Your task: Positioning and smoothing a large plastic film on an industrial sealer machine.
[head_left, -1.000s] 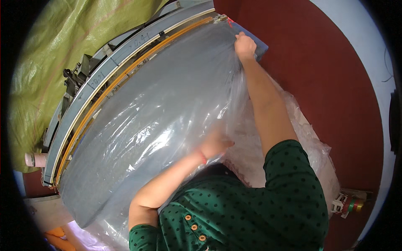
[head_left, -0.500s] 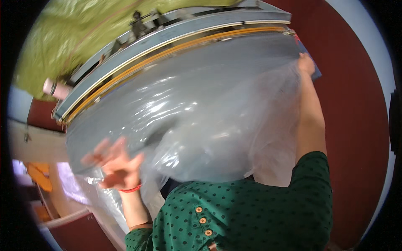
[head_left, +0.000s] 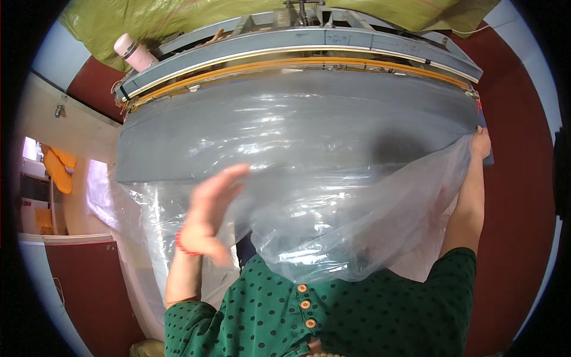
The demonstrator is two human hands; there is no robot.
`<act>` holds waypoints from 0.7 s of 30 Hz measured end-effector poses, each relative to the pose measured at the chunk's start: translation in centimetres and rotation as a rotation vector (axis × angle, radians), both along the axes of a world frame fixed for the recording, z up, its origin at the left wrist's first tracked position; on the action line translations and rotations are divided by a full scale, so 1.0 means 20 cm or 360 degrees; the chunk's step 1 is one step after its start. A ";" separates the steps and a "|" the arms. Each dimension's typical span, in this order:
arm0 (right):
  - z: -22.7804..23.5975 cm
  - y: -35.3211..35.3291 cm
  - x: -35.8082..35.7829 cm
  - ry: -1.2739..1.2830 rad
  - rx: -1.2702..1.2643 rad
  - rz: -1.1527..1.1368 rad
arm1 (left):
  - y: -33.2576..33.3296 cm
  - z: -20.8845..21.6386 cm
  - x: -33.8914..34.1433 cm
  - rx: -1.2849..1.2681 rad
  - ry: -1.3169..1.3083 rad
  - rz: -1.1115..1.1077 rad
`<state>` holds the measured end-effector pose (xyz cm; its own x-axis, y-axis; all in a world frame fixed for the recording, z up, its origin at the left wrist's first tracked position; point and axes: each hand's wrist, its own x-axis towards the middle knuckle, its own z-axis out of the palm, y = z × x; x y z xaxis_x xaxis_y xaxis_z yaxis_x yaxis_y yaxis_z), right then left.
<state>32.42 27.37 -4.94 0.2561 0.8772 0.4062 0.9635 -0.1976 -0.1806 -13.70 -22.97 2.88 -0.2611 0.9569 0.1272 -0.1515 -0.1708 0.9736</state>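
Observation:
A wide clear plastic sheet [head_left: 321, 214] lies over a grey work surface [head_left: 238, 113] and hangs down its near side in front of me. My right hand [head_left: 480, 143] grips the sheet's edge at the right end of the surface, pulling it into slanting folds. My left hand [head_left: 214, 208], with a red band at its wrist, is raised over the sheet on the left. Its fingers are stretched and blurred by motion, with nothing in them.
Along the back runs a blue-grey metal frame [head_left: 250, 58] with an orange strip [head_left: 285, 63]. A pink bottle [head_left: 134, 53] stands at its left end. Yellow-green plastic [head_left: 196, 18] covers what lies behind. A dark red wall [head_left: 517, 196] rises at the right.
My view has turned, so the frame and the surface sit lower and more level. The left hand has moved right across the sheet with its fingers up. My right hand keeps hold of the sheet.

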 end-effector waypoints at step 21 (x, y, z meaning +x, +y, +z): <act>-0.09 0.13 0.10 -0.0016 -0.0057 0.0230 | -0.56 0.46 -0.71 -0.0827 0.1825 0.1362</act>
